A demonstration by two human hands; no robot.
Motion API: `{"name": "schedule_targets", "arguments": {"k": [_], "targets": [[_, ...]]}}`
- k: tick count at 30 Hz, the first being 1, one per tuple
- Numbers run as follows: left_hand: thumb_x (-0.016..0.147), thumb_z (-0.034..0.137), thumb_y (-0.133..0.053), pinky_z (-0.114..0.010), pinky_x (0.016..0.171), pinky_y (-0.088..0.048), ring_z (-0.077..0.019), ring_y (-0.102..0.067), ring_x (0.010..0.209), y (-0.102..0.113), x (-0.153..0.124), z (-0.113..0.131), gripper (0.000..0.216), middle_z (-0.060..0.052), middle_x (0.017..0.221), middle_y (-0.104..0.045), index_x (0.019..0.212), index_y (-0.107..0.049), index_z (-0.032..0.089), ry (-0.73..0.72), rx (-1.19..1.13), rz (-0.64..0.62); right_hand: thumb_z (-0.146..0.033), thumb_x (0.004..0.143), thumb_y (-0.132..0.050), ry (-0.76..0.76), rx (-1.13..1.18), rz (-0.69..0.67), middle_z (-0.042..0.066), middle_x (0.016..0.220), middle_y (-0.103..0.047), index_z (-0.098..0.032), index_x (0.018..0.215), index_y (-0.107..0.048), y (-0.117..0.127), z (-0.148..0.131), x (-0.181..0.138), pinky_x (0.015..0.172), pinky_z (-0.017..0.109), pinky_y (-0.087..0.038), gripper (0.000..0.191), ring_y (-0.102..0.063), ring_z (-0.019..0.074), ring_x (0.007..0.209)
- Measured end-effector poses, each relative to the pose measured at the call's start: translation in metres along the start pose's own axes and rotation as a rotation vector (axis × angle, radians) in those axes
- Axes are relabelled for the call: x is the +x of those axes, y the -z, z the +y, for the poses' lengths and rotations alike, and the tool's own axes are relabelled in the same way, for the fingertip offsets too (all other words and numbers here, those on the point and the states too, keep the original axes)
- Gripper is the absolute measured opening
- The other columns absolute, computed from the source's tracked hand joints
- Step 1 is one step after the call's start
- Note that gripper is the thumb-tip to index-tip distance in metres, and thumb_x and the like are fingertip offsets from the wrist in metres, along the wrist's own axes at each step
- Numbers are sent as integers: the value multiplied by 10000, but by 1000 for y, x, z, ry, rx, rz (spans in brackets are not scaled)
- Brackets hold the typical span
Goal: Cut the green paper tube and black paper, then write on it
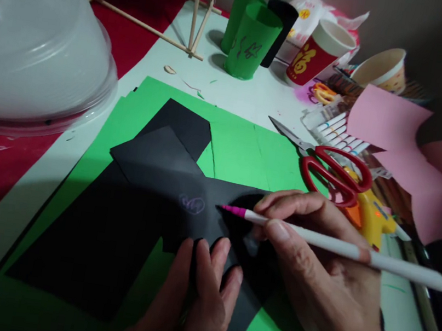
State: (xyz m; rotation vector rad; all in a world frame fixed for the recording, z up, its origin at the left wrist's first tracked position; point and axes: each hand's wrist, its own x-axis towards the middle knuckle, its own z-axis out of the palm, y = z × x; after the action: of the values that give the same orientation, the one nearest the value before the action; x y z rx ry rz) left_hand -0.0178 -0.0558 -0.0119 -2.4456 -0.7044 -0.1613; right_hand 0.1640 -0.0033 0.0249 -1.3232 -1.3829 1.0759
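My right hand [322, 291] pinches a white felt-tip pen [321, 240] between thumb and fingers. The pen's pink tip points left, close above a piece of black paper [165, 151]; whether it touches cannot be seen. Just left of the tip, a small faint purple drawing [192, 204] marks the paper. With fingers stretched out, my left hand [202, 290] rests its fingertips at the near edge of the black paper. Other black sheets [84, 245] overlap beneath and beside it, all lying on green paper [244, 147].
Red-handled scissors [336, 174] and a yellow glue gun [375, 213] lie right, beside pink paper [389, 121] and several markers [340, 133]. Green cups [254, 40] and a red cup [316, 52] stand behind. Clear plastic domes [36, 38] and a stick frame [142, 24] occupy the left.
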Motion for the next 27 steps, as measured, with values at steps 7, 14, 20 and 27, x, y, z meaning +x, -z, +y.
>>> {"name": "schedule_targets", "arguments": {"k": [7,14,20,27], "targets": [[941,557,-502,-435,1044,-431,-306,-581,1164,2,-3,-7,687,-194,1304,-649,1393,-517,40,23,-96,1,-231,894,-689,49,-81,14,0,769,-669,-207,826,-651,-6,-8,1,535,171,-520,82,-626,102,657],[934,465,-560,-448,962,-462,-340,-567,1146,9,3,-15,616,-201,1268,-676,1339,-565,1,-25,-166,-7,-203,875,-701,100,-121,-21,23,852,-712,-214,832,-653,-6,-5,2,603,231,-561,65,-671,141,739],[902,411,-532,-458,996,-440,-362,-534,1193,14,3,-17,614,-191,1273,-690,1353,-560,-4,-9,-215,-41,-228,858,-733,97,-59,-10,22,838,-702,-223,798,-625,-6,-1,0,625,279,-541,124,-652,159,747],[962,384,-420,-482,991,-432,-376,-528,1190,8,2,-7,529,-192,1260,-694,1290,-595,9,62,-239,20,-215,878,-707,108,-67,-27,14,827,-691,-221,797,-619,-5,-2,1,620,273,-520,120,-636,148,725]]}}
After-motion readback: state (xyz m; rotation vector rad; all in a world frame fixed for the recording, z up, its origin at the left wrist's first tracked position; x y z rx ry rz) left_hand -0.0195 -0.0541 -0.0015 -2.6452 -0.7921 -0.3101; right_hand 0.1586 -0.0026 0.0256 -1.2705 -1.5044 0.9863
